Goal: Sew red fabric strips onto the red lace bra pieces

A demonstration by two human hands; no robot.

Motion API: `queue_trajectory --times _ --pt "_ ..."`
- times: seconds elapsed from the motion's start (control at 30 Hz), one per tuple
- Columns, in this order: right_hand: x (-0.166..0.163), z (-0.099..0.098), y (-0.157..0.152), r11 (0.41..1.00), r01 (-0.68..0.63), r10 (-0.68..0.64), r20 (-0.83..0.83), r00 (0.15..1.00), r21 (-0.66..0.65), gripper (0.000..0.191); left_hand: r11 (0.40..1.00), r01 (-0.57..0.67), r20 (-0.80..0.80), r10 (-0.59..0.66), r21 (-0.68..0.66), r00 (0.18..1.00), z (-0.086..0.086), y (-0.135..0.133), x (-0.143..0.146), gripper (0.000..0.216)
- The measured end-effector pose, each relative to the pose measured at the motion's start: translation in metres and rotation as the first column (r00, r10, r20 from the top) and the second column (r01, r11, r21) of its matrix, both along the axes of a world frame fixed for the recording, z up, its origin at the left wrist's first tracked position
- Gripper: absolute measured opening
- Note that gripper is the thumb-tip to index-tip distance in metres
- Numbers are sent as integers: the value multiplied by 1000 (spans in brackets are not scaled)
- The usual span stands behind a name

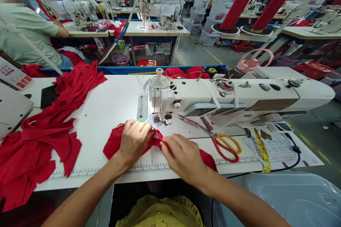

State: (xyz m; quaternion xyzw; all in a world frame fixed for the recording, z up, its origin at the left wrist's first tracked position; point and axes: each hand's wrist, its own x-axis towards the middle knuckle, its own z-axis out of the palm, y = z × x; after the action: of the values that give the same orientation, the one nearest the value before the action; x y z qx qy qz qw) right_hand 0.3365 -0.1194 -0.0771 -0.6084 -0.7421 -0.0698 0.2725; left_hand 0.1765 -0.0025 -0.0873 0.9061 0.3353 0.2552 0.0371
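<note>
A piece of red fabric [113,144] lies across the front of the white sewing machine [197,94], with a lacy edge at its left end. My left hand [135,138] is closed on the fabric just in front of the needle area. To its right, my right hand [183,156] pinches the same fabric, and a narrow red strip rises between the two hands. The fabric's right end shows beyond my right wrist. Scissors [223,144] with one orange and one red handle lie right of my hands, beside small thread snips [189,120].
A heap of red fabric pieces [58,113] covers the table's left side. Two red thread cones [237,10] stand behind the machine. A yellow tape measure [262,150] lies over a paper [279,152] at right. A co-worker [26,32] sits at the far left.
</note>
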Motion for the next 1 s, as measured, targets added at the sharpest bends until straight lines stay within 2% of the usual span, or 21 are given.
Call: queue_trajectory --times 0.07,0.13,0.17,0.23,0.33,0.43,0.53,0.63,0.7,0.83,0.9,0.97,1.0 --pt "-15 13 -14 968 -234 231 -46 972 -92 23 999 -31 181 23 44 983 -1 -9 -6 25" --pt "-22 19 -22 883 -436 419 -127 899 -174 25 996 2 357 32 -95 934 -5 -16 -15 22" --pt "-23 19 -23 857 -485 454 -188 871 -175 24 980 39 427 49 -194 903 -8 -18 -20 21" --pt "-19 16 -17 886 -453 399 -335 854 -101 21 925 109 516 103 -365 850 -15 -21 -29 19" --pt "-9 6 4 963 -269 228 -505 833 -10 24 870 192 584 128 -455 802 -23 -24 -37 15" --pt "-6 -7 25 953 -299 212 -577 789 -58 27 841 268 622 100 -469 776 -24 -26 -37 16" --pt "-6 -19 36 936 -329 184 -632 753 -120 25 804 305 599 79 -511 797 -20 -26 -36 19" --pt "-5 -27 38 952 -283 148 -626 766 -121 18 738 299 500 60 -605 864 -13 -25 -37 25" --pt "-3 -29 37 959 -263 147 -607 781 -106 15 716 279 450 56 -640 891 -13 -25 -36 25" --pt "-1 -29 29 944 -303 179 -569 802 -130 16 769 217 446 97 -601 890 -20 -25 -31 23" --pt "-2 -30 25 942 -302 182 -535 825 -145 19 776 210 452 107 -595 886 -22 -25 -29 23" --pt "-3 -31 23 950 -273 163 -509 845 -150 20 738 248 449 83 -627 890 -20 -23 -28 23" --pt "-3 -32 23 954 -260 152 -505 850 -151 20 699 282 443 55 -657 895 -18 -23 -27 25"
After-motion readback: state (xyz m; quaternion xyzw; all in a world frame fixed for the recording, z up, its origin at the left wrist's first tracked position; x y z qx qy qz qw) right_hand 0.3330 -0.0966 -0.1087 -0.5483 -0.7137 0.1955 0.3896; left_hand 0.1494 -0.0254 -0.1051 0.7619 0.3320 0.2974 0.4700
